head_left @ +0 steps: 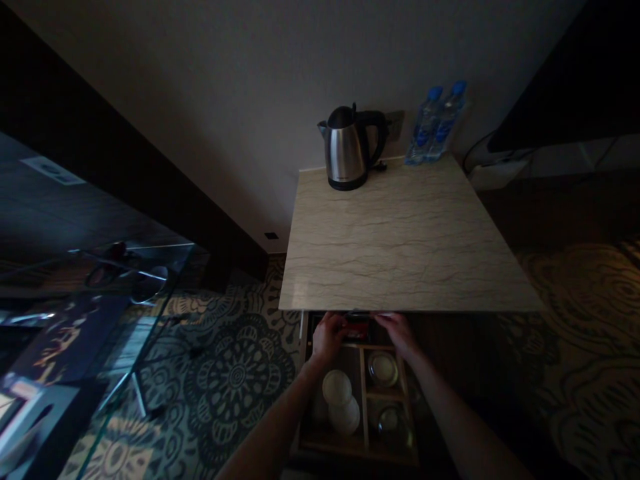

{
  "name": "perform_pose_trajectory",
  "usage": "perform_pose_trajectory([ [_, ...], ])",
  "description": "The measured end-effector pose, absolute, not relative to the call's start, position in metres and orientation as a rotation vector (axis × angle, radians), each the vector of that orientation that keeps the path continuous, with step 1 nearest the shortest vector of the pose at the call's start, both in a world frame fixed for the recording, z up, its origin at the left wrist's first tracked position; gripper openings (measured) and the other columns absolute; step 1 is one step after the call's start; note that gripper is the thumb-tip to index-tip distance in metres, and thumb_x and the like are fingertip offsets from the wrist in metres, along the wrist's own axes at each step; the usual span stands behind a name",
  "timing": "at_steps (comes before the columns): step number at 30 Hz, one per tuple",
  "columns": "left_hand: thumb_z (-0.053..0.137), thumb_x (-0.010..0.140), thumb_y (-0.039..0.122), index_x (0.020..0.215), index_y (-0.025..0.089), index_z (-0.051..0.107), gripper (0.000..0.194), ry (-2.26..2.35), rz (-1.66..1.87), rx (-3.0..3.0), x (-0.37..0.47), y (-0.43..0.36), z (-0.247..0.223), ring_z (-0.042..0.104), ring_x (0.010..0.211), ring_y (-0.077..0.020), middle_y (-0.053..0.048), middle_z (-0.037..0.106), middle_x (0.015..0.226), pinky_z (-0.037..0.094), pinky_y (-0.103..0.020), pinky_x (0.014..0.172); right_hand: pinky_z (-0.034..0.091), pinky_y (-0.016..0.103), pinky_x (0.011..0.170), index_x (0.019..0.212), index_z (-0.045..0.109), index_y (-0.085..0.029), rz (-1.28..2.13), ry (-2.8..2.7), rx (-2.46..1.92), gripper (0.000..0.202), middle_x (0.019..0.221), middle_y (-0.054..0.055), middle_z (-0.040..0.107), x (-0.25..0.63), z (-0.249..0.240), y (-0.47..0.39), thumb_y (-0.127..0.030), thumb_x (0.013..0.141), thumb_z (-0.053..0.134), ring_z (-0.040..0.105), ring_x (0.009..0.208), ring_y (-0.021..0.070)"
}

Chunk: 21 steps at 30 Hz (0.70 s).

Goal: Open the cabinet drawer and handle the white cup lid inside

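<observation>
Dim drawer [385,457]: both hands on small red-dark packet [357,328].

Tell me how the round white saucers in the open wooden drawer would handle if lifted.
The round white saucers look like glazed ceramic, so probably stiff, smooth and breakable. Two overlap in one compartment of the wooden drawer, so lifting one may shift the other. They lie flat, so rolling seems unlikely.

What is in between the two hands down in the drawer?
In the head view, a small dark red thing sits between the left hand and right hand at the back of the open drawer. It's too dark to tell what.
</observation>
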<state>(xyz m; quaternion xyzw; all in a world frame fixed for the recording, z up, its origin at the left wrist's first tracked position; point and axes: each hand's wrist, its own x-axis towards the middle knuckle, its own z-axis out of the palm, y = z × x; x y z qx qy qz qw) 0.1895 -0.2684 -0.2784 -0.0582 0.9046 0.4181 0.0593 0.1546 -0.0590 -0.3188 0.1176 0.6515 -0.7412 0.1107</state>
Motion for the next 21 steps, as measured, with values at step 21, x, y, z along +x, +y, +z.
perform_pose_trajectory([
  [21, 0.055, 0.09, 0.021, 0.145, 0.016, 0.046, 0.056, 2.481, 0.321, -0.361, 0.314, -0.266, -0.314, 0.072, 0.096, -0.0326, -0.022, 0.043, 0.152, 0.058, -0.042, 0.079, 0.041, 0.069, 0.085, 0.128, 0.065, -0.035, 0.074, 3.039, -0.031, 0.053, 0.133, 0.016, 0.06, 0.373, -0.331, 0.151, -0.047, 0.082, 0.04, 0.056, 0.113, 0.0443],
])
